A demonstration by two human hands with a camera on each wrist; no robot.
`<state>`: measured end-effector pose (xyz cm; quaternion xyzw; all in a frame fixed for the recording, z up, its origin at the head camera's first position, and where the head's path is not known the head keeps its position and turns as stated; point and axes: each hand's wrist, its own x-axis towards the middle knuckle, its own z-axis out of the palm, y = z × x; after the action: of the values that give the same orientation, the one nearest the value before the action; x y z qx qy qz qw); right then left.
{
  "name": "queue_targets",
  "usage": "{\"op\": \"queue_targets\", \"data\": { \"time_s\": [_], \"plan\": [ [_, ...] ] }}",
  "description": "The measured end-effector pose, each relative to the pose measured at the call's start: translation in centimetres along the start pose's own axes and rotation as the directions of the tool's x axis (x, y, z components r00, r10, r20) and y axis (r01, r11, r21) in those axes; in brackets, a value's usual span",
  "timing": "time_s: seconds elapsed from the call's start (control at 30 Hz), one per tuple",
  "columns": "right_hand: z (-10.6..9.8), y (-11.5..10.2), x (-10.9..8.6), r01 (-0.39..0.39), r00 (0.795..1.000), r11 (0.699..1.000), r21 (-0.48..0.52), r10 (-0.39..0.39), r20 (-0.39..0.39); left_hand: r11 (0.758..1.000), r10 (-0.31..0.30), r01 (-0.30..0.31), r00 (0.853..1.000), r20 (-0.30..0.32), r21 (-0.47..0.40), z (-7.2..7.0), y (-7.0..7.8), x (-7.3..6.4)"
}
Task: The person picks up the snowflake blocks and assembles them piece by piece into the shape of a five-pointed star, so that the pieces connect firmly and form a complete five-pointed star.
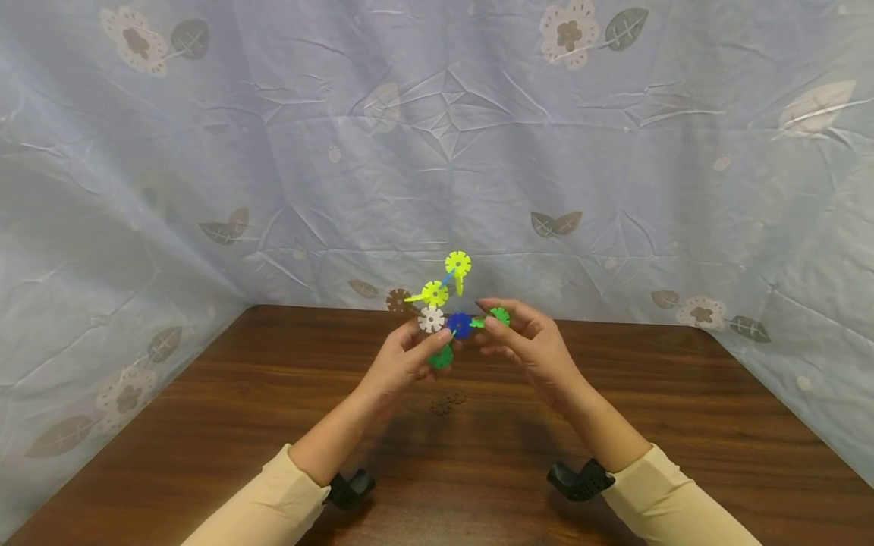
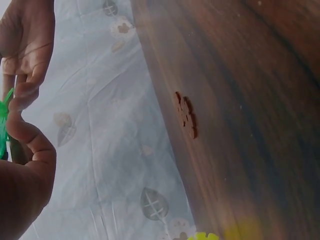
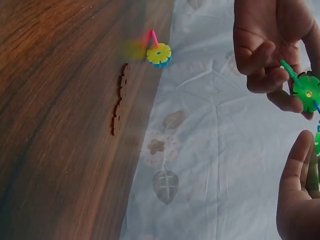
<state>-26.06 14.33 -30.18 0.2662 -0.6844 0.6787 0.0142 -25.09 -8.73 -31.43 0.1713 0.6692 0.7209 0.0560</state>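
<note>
A construction of notched plastic discs is held up above the table between both hands. My left hand (image 1: pixel 399 360) grips its lower part, the thumb by the blue disc (image 1: pixel 459 325) and the white disc (image 1: pixel 430 319); a green disc (image 1: pixel 442 356) shows beneath that thumb. My right hand (image 1: pixel 539 345) pinches another green disc (image 1: pixel 501 315) at the right end, linked to the blue one by a green piece. Above the left hand stand yellow discs (image 1: pixel 457 264) and a brown disc (image 1: pixel 399 300). Fingers partly hide the joints.
Joined brown discs (image 3: pixel 120 100) lie on the dark wooden table (image 1: pixel 273 425) under the hands. In the right wrist view, a yellow disc (image 3: pixel 158 53) with blue and pink pieces shows by the table's edge. A patterned curtain (image 1: pixel 437 174) hangs behind.
</note>
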Motion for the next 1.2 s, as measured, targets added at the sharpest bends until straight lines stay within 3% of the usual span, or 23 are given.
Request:
{"op": "queue_targets", "data": {
  "time_s": [0.27,0.37,0.73,1.2],
  "plan": [
    [0.4,0.3,0.0,0.003,1.000,1.000,0.004,-0.003,0.005,0.981,0.011,-0.005,1.000,0.028,-0.193,0.8,0.0,-0.2],
    [0.6,0.5,-0.1,0.021,1.000,1.000,-0.002,-0.021,0.002,0.972,0.019,-0.015,1.000,0.013,-0.236,1.0,0.0,-0.2],
    [1.3,0.8,-0.3,0.175,0.984,0.980,-0.093,-0.179,-0.028,0.967,0.013,-0.037,0.995,-0.097,-0.251,1.4,0.3,-0.2],
    [1.6,0.9,-0.3,0.192,0.979,0.977,-0.089,-0.198,-0.057,0.969,0.018,-0.052,0.990,-0.138,-0.243,1.3,0.2,-0.1]
  ]
}}
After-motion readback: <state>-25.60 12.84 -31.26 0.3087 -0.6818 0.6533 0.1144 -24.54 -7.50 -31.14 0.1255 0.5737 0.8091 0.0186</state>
